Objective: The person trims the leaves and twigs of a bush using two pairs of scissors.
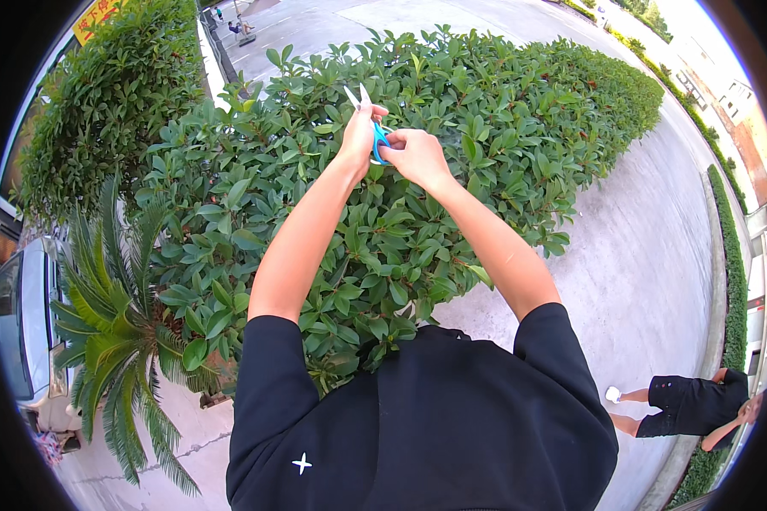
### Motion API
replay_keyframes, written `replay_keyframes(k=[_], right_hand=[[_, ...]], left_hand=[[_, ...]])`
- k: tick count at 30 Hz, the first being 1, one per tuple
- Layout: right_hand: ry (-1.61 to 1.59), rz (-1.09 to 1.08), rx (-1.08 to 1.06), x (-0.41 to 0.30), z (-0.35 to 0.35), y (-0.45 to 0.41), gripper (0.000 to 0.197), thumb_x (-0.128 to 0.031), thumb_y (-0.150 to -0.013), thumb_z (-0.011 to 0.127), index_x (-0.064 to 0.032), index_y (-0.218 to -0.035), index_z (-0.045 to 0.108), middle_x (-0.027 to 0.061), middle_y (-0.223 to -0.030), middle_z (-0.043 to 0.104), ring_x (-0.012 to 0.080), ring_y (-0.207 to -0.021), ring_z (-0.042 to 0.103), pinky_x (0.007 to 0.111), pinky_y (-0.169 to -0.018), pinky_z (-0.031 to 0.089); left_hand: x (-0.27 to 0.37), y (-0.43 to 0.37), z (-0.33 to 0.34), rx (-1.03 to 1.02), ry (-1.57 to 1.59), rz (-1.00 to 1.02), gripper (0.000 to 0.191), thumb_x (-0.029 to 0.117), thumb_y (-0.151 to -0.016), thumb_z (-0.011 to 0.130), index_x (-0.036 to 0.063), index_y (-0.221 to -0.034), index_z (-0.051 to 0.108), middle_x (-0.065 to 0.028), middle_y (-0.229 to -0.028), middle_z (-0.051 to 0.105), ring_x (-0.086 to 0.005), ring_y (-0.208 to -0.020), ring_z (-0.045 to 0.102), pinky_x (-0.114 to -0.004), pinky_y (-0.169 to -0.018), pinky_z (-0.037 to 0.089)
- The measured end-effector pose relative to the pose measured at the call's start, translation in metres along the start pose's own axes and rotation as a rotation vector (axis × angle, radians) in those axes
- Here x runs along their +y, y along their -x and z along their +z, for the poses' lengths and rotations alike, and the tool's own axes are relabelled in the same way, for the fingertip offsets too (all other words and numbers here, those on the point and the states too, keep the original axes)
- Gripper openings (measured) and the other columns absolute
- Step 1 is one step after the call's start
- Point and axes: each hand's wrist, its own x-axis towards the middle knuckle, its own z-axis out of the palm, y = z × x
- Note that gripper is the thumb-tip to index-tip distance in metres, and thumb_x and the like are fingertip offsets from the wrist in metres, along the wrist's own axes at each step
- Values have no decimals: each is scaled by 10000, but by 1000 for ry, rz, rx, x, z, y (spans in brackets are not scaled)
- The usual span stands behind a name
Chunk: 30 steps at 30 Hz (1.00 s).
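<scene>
A pair of scissors [381, 142] with blue handles is held over the top of a leafy green hedge [383, 236]. Its two blades point away from me and stand slightly apart, with only foliage visible behind their tips. My left hand [359, 135] is wrapped around the scissors near the base of the blades, hiding the pivot. At the blue handle loops, the thumb and fingers of my right hand [418, 156] grip from the right side. Both arms are stretched forward.
A sago palm [118, 338] spreads its fronds at the left, near a parked silver vehicle [35, 319]. Another tall bush [115, 96] rises behind it. At the lower right, a person in black [693, 402] stands on the concrete pavement [645, 255], beside a low hedge [732, 281].
</scene>
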Motion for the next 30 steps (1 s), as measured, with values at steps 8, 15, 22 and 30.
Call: replay_keyframes(k=[8, 15, 22, 30], right_hand=[[405, -313, 464, 12, 5, 5, 300, -315, -813, 735, -107, -1023, 783, 118, -773, 716, 304, -701, 691, 410, -676, 537], [390, -93, 251, -9, -14, 19, 233, -325, -812, 759, -141, -951, 788, 123, -882, 690, 290, -799, 661, 399, -733, 536], [-587, 282, 121, 31, -38, 13, 522, -307, -843, 756, -12, -1231, 569, 54, -1055, 645, 104, -850, 617, 285, -687, 534], [-1232, 333, -292, 58, -80, 17, 213, -301, -996, 512, -124, -945, 619, 24, -853, 689, 136, -728, 595, 302, -629, 480]], left_hand=[[-10, -6, -7, 23, -366, 136, 511, 486, -1085, 328, 98, -998, 648, -37, -939, 608, -182, -940, 556, -384, -955, 371], [-15, -6, -1, -5, -516, 114, 565, 530, -1077, 277, 116, -971, 647, -41, -890, 624, -204, -918, 580, -428, -965, 347], [-14, -8, 27, -176, -249, 138, 565, 481, -1105, 311, 56, -923, 635, -19, -843, 539, -149, -802, 486, -317, -784, 420], [-6, -10, 69, -383, -251, 27, 636, 479, -1113, 231, 50, -1042, 695, -30, -988, 557, -138, -902, 561, -310, -888, 470]])
